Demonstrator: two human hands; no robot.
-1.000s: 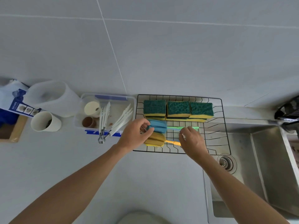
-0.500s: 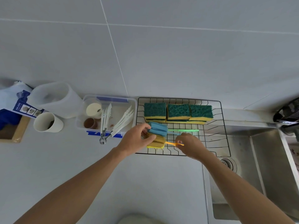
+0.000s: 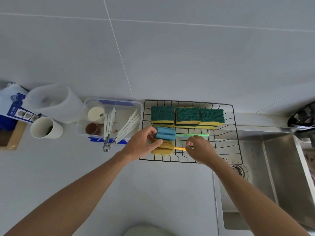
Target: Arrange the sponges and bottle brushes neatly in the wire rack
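In the wire rack (image 3: 236, 147) at the counter's back edge beside the sink, two bottle brushes lay side by side with long axes running left to right, spongy heads leftward. The left hand (image 3: 142, 144) pinched the blue foam head (image 3: 165, 133), thumb on the yellow head (image 3: 163, 147), while the right hand (image 3: 201, 149) nipped the thin orange handle (image 3: 179, 148). Three coarse green-topped sponges (image 3: 187, 115) lined the rack's back edge.

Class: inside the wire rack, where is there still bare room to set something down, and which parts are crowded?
Bare grid lies at the wire rack's right end, right of the green brush handle and below the sponges. The back row is filled by sponges; the front left is crowded by the blue brush head, yellow brush head and both hands.
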